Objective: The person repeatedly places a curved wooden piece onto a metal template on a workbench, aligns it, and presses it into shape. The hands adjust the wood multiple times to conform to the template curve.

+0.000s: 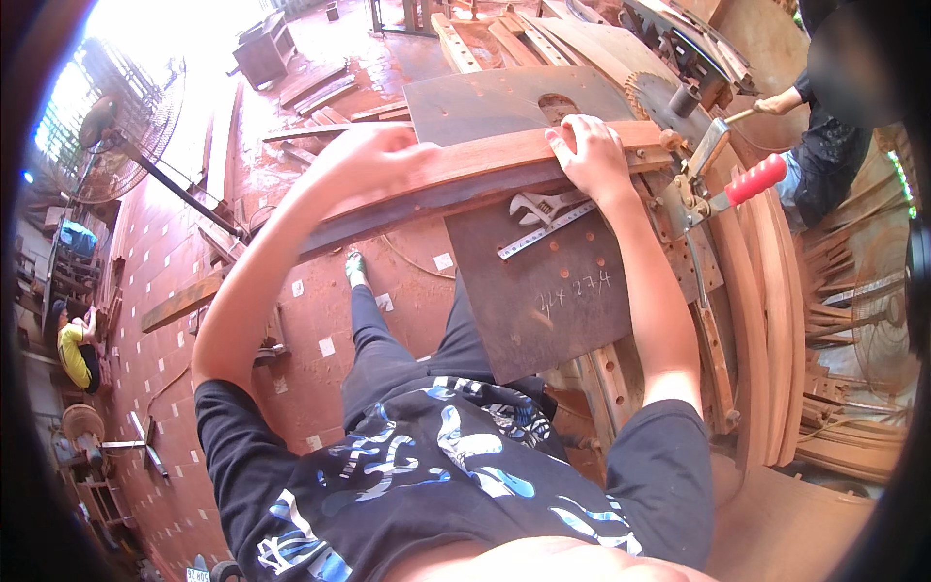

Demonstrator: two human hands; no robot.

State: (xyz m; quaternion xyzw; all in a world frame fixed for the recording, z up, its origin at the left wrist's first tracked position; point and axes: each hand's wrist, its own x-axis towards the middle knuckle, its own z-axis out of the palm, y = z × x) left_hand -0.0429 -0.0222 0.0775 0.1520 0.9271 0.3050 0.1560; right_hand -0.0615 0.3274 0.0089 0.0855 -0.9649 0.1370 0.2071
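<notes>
A long, slightly curved wooden strip (485, 158) lies along a dark straight bar (427, 201) across the machine table (543, 301). Over the strip's right part, my right hand (593, 155) is closed, its thumb on the near side and fingers across the top. My left hand (373, 163) is at the strip's left part, smeared by motion, so its finger grip and contact are unclear. Below the bar, an adjustable wrench (543, 207) and a steel ruler (545, 231) rest on the table. A toggle clamp with a red handle (756, 181) stands right of my right hand.
A toothed circular saw blade (648, 95) sits beyond my right hand. Another person's hand (779, 102) holds a stick at the upper right. Curved boards (776, 330) are stacked at right. A standing fan (116, 136) is at left, and a person in yellow (76, 349) sits farther off.
</notes>
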